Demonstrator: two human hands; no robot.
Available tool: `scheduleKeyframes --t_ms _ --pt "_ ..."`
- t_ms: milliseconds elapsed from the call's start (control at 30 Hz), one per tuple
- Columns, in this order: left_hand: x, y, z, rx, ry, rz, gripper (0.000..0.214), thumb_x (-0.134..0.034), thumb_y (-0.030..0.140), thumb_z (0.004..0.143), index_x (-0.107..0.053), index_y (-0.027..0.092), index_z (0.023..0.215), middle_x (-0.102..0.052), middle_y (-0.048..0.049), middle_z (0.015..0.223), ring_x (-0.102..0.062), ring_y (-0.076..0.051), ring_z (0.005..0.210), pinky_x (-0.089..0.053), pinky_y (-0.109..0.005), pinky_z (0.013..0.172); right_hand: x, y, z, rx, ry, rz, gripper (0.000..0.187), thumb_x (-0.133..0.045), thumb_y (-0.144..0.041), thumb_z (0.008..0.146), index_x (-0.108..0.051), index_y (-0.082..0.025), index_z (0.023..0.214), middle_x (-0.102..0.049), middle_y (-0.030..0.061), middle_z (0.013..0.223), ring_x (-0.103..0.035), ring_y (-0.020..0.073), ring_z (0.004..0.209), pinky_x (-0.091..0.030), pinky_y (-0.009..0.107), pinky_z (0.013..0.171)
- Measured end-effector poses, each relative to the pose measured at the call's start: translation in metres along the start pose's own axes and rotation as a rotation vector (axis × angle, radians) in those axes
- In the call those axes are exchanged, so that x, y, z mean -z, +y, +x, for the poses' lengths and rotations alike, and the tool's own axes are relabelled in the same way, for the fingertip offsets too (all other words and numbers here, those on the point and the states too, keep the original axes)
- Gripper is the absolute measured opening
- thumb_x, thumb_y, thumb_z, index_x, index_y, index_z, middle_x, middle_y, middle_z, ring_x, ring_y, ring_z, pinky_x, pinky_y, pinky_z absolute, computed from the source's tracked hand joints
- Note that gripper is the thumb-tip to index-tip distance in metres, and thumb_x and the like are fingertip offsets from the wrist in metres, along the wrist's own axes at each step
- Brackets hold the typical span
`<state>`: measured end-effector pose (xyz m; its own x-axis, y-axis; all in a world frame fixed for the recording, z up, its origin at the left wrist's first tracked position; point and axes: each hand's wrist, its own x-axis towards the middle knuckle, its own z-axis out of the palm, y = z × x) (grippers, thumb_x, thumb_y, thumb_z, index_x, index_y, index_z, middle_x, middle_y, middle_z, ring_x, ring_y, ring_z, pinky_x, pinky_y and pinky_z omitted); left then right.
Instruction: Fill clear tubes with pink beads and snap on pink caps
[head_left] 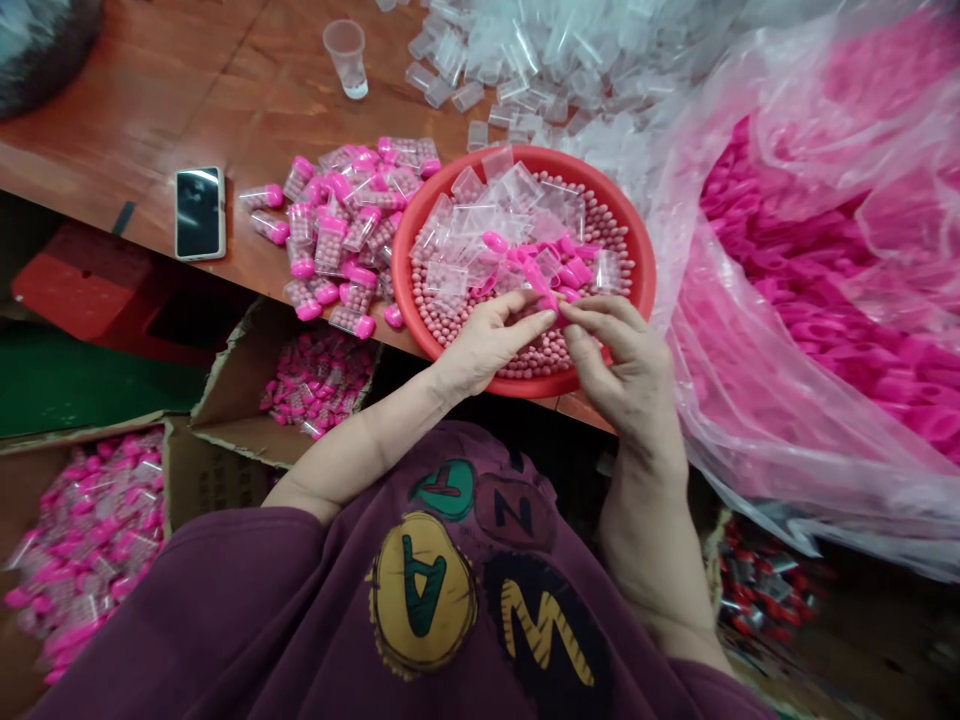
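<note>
Both hands meet over the near side of a red basin (647,290) that holds small pink beads (442,322), clear plastic containers (484,222) and loose pink caps (574,272). My left hand (491,340) pinches a pink plastic cap (541,285) between thumb and fingers. Close beside it, my right hand (626,360) has its thumb and fingertips together at the lower end of that same cap. The fingers cover part of the piece, so its full shape is hidden.
Left of the basin lies a heap of filled pink-capped containers (330,240). Farther left is a phone (200,213); a plastic cup (347,60) stands behind. Empty clear containers (525,60) cover the back. A bag of pink caps (795,290) fills the right. Cardboard boxes (225,370) sit below the table.
</note>
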<state>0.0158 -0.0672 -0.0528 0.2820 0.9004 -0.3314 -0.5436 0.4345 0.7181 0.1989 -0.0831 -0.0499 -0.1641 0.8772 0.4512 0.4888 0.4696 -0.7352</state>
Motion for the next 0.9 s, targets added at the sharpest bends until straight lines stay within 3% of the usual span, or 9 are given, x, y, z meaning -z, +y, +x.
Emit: scheduleKeyframes --t_ms 133,233,300,400,433,500,600,733,900 --pt "0.003 0.005 -0.003 0.174 -0.169 0.006 0.015 -0.094 0.019 0.091 -0.085 0.016 0.102 -0.083 -0.002 0.097 -0.07 -0.011 0.081 -0.057 -0.025 0.083 -0.013 0.02 0.013 -0.263 0.102 0.257 0.046 -0.06 -0.064 0.115 -0.087 -0.029 0.121 -0.087 0.0064 0.111 -0.084 0.0251 0.107 -0.071 0.044 0.098" --pt "0.004 0.009 -0.003 0.238 -0.196 -0.02 0.008 -0.092 0.016 0.093 -0.084 0.015 0.096 -0.082 -0.0032 0.093 -0.073 -0.011 0.08 -0.058 -0.026 0.084 -0.027 0.022 0.026 -0.358 -0.053 0.381 0.062 -0.044 -0.078 0.116 -0.082 -0.03 0.133 -0.087 0.0072 0.113 -0.085 0.0269 0.109 -0.073 0.046 0.094" --pt "0.005 0.011 -0.002 0.217 -0.15 -0.057 0.006 -0.087 0.015 0.097 -0.082 0.015 0.093 -0.08 -0.0024 0.088 -0.072 -0.011 0.079 -0.057 -0.025 0.081 -0.03 0.015 0.029 -0.3 -0.058 0.379 0.063 -0.039 -0.077 0.117 -0.08 -0.033 0.133 -0.086 0.0073 0.117 -0.084 0.028 0.114 -0.072 0.049 0.1" --pt "0.007 0.012 0.002 0.173 -0.084 -0.08 0.016 -0.081 0.019 0.104 -0.077 0.016 0.089 -0.073 -0.0011 0.081 -0.067 -0.011 0.074 -0.053 -0.025 0.073 -0.023 0.007 0.019 -0.109 -0.011 0.207 0.053 -0.061 -0.076 0.111 -0.079 -0.033 0.137 -0.083 0.0087 0.138 -0.077 0.0329 0.137 -0.062 0.056 0.124" --pt "0.008 0.012 0.003 0.172 -0.072 -0.08 0.019 -0.079 0.021 0.105 -0.076 0.016 0.087 -0.072 -0.0009 0.079 -0.066 -0.011 0.071 -0.052 -0.025 0.071 -0.021 0.008 0.014 -0.039 -0.039 0.124 0.059 -0.073 -0.075 0.104 -0.076 -0.032 0.144 -0.08 0.0102 0.147 -0.072 0.0357 0.145 -0.057 0.059 0.131" --pt "0.008 0.009 0.005 0.186 -0.062 -0.081 0.022 -0.078 0.025 0.107 -0.073 0.017 0.087 -0.07 -0.0009 0.077 -0.063 -0.011 0.068 -0.052 -0.026 0.07 -0.02 0.014 0.002 0.077 -0.101 -0.017 0.09 -0.094 -0.073 0.088 -0.064 -0.029 0.162 -0.071 0.0145 0.162 -0.064 0.0412 0.156 -0.051 0.064 0.136" --pt "0.009 0.005 0.007 0.218 -0.077 -0.055 0.023 -0.083 0.034 0.105 -0.074 0.018 0.092 -0.07 -0.0009 0.077 -0.062 -0.012 0.065 -0.054 -0.029 0.071 -0.029 0.028 -0.01 0.158 -0.076 -0.104 0.118 -0.102 -0.065 0.08 -0.046 -0.026 0.176 -0.061 0.0201 0.171 -0.061 0.0445 0.159 -0.05 0.066 0.136" --pt "0.009 0.005 0.006 0.216 -0.11 -0.026 0.023 -0.084 0.037 0.104 -0.074 0.019 0.094 -0.07 -0.0003 0.076 -0.064 -0.013 0.067 -0.058 -0.031 0.078 -0.041 0.032 -0.013 0.137 0.033 -0.172 0.103 -0.095 -0.062 0.088 -0.049 -0.027 0.173 -0.068 0.0196 0.163 -0.069 0.0429 0.149 -0.057 0.063 0.13" --pt "0.004 0.004 0.004 0.13 -0.088 0.016 0.017 -0.084 0.025 0.103 -0.076 0.016 0.09 -0.071 0.0002 0.081 -0.066 -0.012 0.078 -0.056 -0.026 0.086 -0.036 0.032 -0.014 0.099 0.021 -0.312 0.08 -0.087 -0.05 0.091 -0.059 -0.025 0.162 -0.073 0.0192 0.153 -0.069 0.044 0.146 -0.055 0.067 0.13"
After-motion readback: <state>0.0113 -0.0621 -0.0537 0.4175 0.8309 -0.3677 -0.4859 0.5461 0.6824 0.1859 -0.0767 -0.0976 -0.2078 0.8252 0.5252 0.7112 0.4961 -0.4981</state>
